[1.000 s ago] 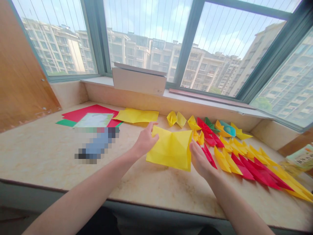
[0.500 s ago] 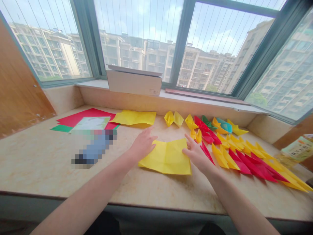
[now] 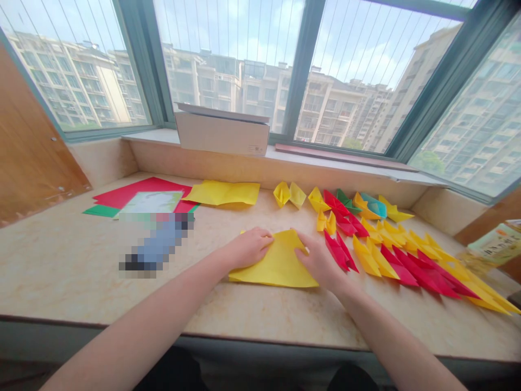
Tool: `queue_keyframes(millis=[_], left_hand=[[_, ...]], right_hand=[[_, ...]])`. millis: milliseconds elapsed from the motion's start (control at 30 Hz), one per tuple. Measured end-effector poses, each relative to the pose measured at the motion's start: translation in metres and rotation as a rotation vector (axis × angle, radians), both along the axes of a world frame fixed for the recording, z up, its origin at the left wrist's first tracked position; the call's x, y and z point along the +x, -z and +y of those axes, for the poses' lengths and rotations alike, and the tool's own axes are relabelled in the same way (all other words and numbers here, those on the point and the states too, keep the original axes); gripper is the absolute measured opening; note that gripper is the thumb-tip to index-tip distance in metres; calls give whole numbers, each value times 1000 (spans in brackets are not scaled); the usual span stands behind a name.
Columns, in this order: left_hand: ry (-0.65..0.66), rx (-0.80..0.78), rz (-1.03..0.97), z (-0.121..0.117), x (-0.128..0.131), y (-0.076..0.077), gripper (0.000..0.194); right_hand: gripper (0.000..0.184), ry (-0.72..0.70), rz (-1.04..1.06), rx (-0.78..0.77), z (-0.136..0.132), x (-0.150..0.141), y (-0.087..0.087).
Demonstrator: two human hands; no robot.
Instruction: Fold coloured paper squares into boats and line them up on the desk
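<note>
A sheet of yellow paper (image 3: 277, 269) lies on the counter in front of me, its left part covered by my left hand (image 3: 253, 248). The fingers of that hand are together, bent over the paper and pressing on it. My right hand (image 3: 315, 258) holds the sheet's right side, with the thumb on top and the index finger at the upper corner. The paper's top edge now slopes up between both hands. Just right of my right hand stands a red folded paper boat (image 3: 341, 252).
Several yellow and red paper boats (image 3: 391, 233) fill the counter's right side. Another yellow sheet (image 3: 223, 193) lies behind, beside red paper (image 3: 140, 190) and green paper (image 3: 100, 210). A blurred-out object (image 3: 158, 244) is at left. A white box (image 3: 222, 132) stands on the sill.
My left hand has moved right and down onto the yellow paper, and its fingers have come together. My right hand has shifted slightly down along the sheet's right side.
</note>
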State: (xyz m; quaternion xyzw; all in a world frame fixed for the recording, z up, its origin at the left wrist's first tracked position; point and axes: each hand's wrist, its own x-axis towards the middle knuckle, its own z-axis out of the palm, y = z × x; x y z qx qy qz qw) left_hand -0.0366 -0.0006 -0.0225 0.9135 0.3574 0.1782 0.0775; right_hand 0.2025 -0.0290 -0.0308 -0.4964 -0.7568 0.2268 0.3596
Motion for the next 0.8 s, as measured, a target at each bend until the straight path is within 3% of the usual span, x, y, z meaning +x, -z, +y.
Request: queue_keyframes(millis=[100,200,400,500,667,800], left_hand=[[-18,9,-38,2,0,4,31],[-34,-8,-69,3,-1,7,29],[-42,15,-26,3,4,9,34],[-36,60,38,3,9,9,34],[-82,125,96,1,13,8,32],[-25,143,26,3,9,8,29]], right_hand=[[53,-177,-40,38,-7,-4,-4],[58,-316,-132,79,-9,-6,-3],[65,-447,-230,114,-6,-7,1],[59,-462,-238,114,-12,-8,-10],[33,-499,-274,78,-17,-8,-22],[30,-276,-237,181,-11,-14,-13]])
